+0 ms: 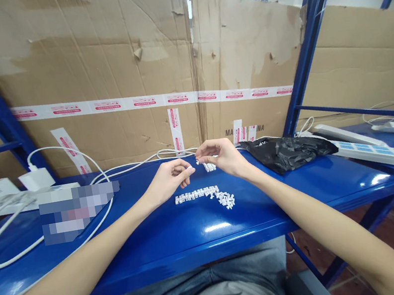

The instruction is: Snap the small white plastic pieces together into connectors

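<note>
My left hand [175, 177] is raised over the blue table, thumb and forefinger pinched on a tiny white plastic piece [193, 168]. Just to its right, my right hand [223, 157] pinches another small white plastic piece [197, 162] at its fingertips. The two pieces are close but look apart. Below the hands lies a row of white plastic pieces [196, 195], set side by side. A loose pile of smaller white pieces [226, 199] touches or nearly touches the row's right end. More white pieces [210, 166] sit behind my right hand, which partly hides them.
A black plastic bag [292, 152] lies to the right, before a white power strip [367, 149]. At left are a power strip [64, 192] with chargers [37, 179] and looping white cables [8, 262]. Cardboard [101, 73] walls the table's back between blue posts [310, 43].
</note>
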A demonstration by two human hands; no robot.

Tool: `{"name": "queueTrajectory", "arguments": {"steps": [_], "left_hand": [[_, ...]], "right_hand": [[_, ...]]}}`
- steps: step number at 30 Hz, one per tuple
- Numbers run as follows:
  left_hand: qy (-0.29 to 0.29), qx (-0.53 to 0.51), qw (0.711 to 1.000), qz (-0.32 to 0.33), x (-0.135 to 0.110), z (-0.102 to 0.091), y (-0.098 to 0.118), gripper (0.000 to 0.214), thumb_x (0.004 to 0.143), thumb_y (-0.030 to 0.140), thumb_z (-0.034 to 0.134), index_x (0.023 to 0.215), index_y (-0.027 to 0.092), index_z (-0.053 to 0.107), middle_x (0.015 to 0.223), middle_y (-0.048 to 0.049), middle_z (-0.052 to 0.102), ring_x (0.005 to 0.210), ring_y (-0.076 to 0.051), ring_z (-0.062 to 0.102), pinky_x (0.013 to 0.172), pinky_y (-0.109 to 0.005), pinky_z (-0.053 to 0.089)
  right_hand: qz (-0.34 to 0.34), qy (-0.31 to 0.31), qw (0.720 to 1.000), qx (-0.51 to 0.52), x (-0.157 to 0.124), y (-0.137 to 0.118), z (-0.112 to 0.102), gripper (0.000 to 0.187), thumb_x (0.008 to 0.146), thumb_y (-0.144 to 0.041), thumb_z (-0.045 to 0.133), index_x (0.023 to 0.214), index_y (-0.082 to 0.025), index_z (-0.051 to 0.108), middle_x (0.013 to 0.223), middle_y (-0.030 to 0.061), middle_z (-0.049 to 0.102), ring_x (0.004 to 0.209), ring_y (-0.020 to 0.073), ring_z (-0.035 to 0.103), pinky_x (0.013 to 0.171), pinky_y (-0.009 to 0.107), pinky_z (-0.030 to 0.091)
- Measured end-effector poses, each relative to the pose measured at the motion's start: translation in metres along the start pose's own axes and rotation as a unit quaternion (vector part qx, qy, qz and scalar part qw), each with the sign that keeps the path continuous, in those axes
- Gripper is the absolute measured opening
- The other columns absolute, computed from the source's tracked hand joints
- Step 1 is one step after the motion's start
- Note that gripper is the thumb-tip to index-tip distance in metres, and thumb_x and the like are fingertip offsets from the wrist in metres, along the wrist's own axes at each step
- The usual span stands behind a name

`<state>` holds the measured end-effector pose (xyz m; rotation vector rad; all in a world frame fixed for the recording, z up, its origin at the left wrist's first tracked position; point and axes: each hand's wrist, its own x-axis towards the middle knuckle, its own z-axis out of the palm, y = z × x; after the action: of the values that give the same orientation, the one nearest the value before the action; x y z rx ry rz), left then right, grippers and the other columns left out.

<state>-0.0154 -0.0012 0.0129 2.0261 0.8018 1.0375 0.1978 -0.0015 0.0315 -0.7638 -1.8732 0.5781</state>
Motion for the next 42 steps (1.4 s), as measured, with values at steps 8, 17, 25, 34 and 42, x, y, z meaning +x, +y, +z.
{"name": "queueTrajectory", "arguments": {"steps": [8,17,25,34,42], "left_hand": [[0.0,-0.049,0.999,-0.003,0.001,0.002,-0.001,0.028,0.079,0.038,0.077,0.089,0.016,0.064,0.066,-0.0024,0.071,0.056,-0.016,0.067,0.06,-0.03,0.058],[0.004,-0.084,0.996,-0.006,0.001,0.002,0.0,0.033,0.073,0.035,0.083,0.088,0.016,0.062,0.066,-0.0028,0.074,0.058,-0.017,0.071,0.06,-0.031,0.061],[-0.001,-0.082,0.997,0.004,0.0,0.002,0.003,0.028,0.074,0.033,0.082,0.084,0.016,0.062,0.066,-0.0029,0.074,0.057,-0.016,0.07,0.06,-0.03,0.061],[0.001,-0.076,0.997,0.01,0.001,0.002,-0.001,0.029,0.074,0.036,0.083,0.083,0.016,0.063,0.066,-0.0034,0.074,0.057,-0.017,0.071,0.059,-0.03,0.061],[0.013,-0.04,0.999,0.024,-0.003,0.002,0.005,0.021,0.082,0.033,0.075,0.086,0.016,0.064,0.07,-0.0042,0.075,0.063,-0.018,0.073,0.066,-0.031,0.061]], "right_hand": [[0.019,0.009,0.998,0.056,-0.002,-0.004,0.009,0.022,0.07,-0.03,0.085,0.083,-0.018,0.072,0.083,0.0059,0.076,0.077,0.0187,0.072,0.08,0.037,0.059],[-0.009,0.007,1.0,0.029,-0.005,-0.004,0.013,0.012,0.073,-0.024,0.081,0.078,-0.017,0.073,0.076,0.0035,0.074,0.071,0.0166,0.068,0.071,0.033,0.056],[-0.012,0.013,1.0,0.02,-0.004,-0.006,0.011,0.014,0.074,-0.029,0.081,0.078,-0.018,0.073,0.077,0.0043,0.074,0.072,0.0171,0.067,0.072,0.034,0.055],[-0.02,0.005,1.0,-0.012,-0.007,-0.008,0.015,0.013,0.076,-0.029,0.079,0.076,-0.018,0.072,0.076,0.0027,0.073,0.072,0.016,0.064,0.072,0.033,0.053],[0.011,-0.025,0.999,0.036,-0.007,-0.006,0.019,0.024,0.076,-0.034,0.082,0.086,-0.016,0.07,0.087,0.005,0.073,0.074,0.0154,0.066,0.074,0.033,0.054]]}}
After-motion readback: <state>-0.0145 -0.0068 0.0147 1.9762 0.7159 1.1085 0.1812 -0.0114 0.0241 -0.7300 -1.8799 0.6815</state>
